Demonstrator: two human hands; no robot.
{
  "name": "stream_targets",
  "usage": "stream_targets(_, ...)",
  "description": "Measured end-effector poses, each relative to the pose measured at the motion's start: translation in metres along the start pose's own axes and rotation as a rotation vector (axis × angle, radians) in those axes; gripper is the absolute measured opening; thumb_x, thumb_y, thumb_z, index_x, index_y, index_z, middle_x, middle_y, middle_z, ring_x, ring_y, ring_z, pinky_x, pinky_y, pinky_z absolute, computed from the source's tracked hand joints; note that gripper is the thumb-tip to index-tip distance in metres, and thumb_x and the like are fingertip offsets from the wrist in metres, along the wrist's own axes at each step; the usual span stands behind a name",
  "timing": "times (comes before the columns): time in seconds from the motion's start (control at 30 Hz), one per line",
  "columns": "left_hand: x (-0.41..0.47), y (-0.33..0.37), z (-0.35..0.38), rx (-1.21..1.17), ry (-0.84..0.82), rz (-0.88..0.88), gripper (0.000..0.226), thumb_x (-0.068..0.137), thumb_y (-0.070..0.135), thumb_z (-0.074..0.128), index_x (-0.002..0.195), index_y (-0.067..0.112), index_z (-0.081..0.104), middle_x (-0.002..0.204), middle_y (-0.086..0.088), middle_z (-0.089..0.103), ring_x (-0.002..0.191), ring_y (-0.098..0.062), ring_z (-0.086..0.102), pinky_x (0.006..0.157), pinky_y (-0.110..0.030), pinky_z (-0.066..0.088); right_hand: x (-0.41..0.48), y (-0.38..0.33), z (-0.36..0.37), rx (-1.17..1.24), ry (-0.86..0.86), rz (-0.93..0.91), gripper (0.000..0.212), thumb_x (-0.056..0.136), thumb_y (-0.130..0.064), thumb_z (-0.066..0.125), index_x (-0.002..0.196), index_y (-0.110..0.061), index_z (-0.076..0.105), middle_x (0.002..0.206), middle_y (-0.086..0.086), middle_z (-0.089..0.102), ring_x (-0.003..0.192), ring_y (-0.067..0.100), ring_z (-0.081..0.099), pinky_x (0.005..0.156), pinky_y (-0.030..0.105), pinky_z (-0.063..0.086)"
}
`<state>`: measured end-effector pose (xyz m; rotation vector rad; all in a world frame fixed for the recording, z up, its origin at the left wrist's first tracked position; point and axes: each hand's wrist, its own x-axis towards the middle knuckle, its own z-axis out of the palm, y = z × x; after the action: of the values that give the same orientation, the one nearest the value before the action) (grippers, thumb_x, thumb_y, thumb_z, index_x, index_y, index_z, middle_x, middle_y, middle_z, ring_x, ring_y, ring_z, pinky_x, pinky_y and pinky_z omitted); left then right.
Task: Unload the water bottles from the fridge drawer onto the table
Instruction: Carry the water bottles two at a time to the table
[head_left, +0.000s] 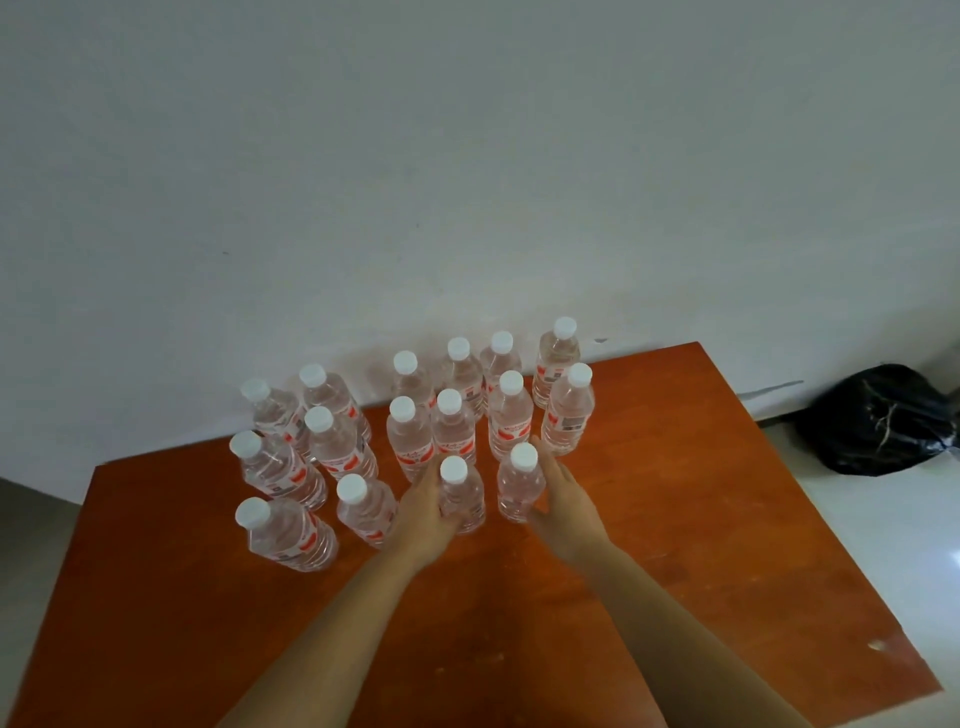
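Observation:
Several clear water bottles with white caps and red labels stand upright on an orange-brown table (649, 519), grouped toward the wall. My left hand (423, 506) grips one bottle (462, 493) in the front row, fingers curled round its body. My right hand (558, 491) holds the neighbouring bottle (521, 486) from its right side, fingers along the body and thumb below. Both bottles stand on the table top. The fridge drawer is not in view.
A grey-white wall (467, 182) rises right behind the table. A black plastic bag (878, 421) lies on the pale floor to the right. A small light speck (877, 645) sits near the table's right front edge.

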<state>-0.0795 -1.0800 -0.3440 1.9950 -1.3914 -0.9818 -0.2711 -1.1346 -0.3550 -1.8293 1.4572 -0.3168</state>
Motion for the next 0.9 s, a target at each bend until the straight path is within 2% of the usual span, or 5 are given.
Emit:
stream_targets(0.13, -0.013, 0.01, -0.015, 0.01, 0.052, 0.067, 0.071, 0.088, 0.036, 0.071, 0.149, 0.031, 0.034, 0.155, 0.004, 0.04, 0.141, -0.018, 0.039, 0.114, -0.049, 0.037, -0.004, -0.008, -0.025, -0.022, 0.051, -0.031, 0.081, 0.093, -0.012, 0.061, 0.157, -0.031, 0.015, 0.161, -0.001, 0.029, 0.142, 0.026, 0.04, 0.109, 0.049, 0.043)
stream_targets(0.27, -0.018, 0.056, -0.046, 0.153, 0.255, 0.249, 0.062, 0.098, 0.053, 0.05, 0.152, 0.031, 0.031, 0.159, 0.004, 0.031, 0.144, -0.017, 0.033, 0.115, -0.047, 0.033, -0.019, -0.027, -0.079, -0.23, 0.43, -0.208, 0.052, 0.107, -0.035, 0.038, 0.156, -0.03, 0.022, 0.164, 0.003, 0.02, 0.151, 0.024, 0.018, 0.12, 0.05, 0.025)
stream_targets(0.4, -0.02, 0.118, -0.067, 0.392, 0.449, 0.441, 0.064, 0.099, 0.057, 0.023, 0.152, 0.023, 0.033, 0.163, -0.006, 0.023, 0.15, -0.028, 0.021, 0.12, -0.053, 0.02, -0.042, -0.046, -0.138, -0.425, 0.725, -0.214, 0.061, 0.104, -0.056, 0.026, 0.157, -0.028, 0.018, 0.167, 0.007, 0.006, 0.154, 0.025, -0.001, 0.124, 0.049, 0.004)
stream_targets(0.53, -0.023, 0.177, -0.049, 0.434, 0.52, 0.613, 0.059, 0.102, 0.054, 0.025, 0.154, 0.025, 0.028, 0.165, -0.009, 0.014, 0.153, -0.028, 0.008, 0.122, -0.052, 0.006, -0.087, -0.04, -0.181, -0.563, 0.915, -0.148, 0.068, 0.102, -0.056, 0.032, 0.159, -0.021, 0.016, 0.166, 0.014, 0.004, 0.154, 0.03, -0.001, 0.123, 0.054, 0.004)
stream_targets(0.9, -0.116, 0.313, 0.144, 0.462, 0.095, 0.998, 0.077, 0.095, 0.073, 0.015, 0.154, 0.036, -0.019, 0.161, -0.012, -0.029, 0.149, -0.033, -0.024, 0.118, -0.064, -0.001, -0.334, 0.087, -0.243, -0.784, 1.161, 0.431, 0.075, 0.098, -0.059, 0.035, 0.16, -0.025, 0.008, 0.166, 0.015, -0.002, 0.153, 0.031, -0.005, 0.122, 0.055, 0.004)
